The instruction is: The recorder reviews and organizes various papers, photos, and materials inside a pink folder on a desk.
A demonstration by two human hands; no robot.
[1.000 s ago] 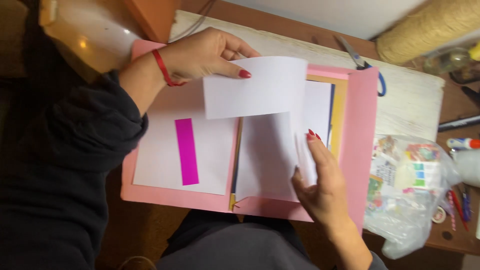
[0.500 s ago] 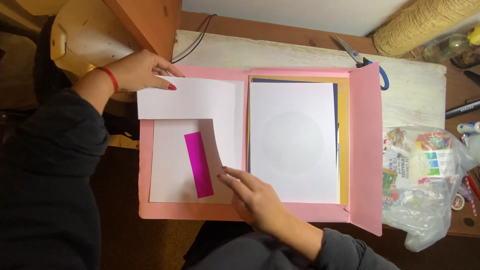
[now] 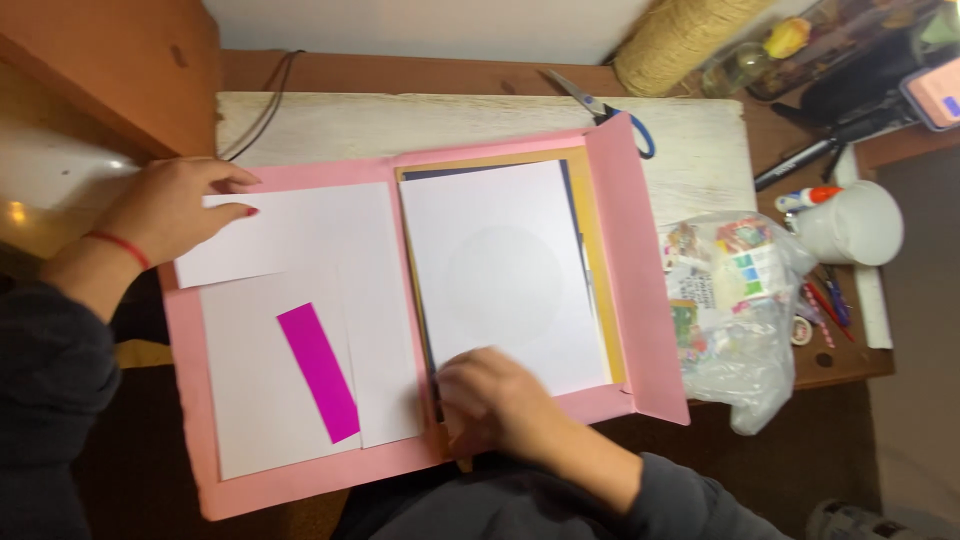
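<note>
Now the right hand (image 3: 495, 400) pinches the bottom edge of the white sheet (image 3: 500, 270) in the pink folder (image 3: 640, 260), the left hand (image 3: 170, 205) presses flat on loose paper (image 3: 290, 235), and a quick tug could crease or tear that sheet.

One pink folder (image 3: 640, 270) lay open. At nine o'clock inside it were three white sheets (image 3: 330, 250) and one magenta strip (image 3: 318, 372); at the centre sat one white page (image 3: 500, 270) atop one stack. Two hands showed: the left hand (image 3: 170, 205) at nine o'clock, the right hand (image 3: 490, 400) at six. At twelve lay one pair of scissors (image 3: 600, 108); at one, one twine roll (image 3: 690, 35); at three, one white cup (image 3: 850, 225) and one clear plastic bag (image 3: 740, 310).
</note>
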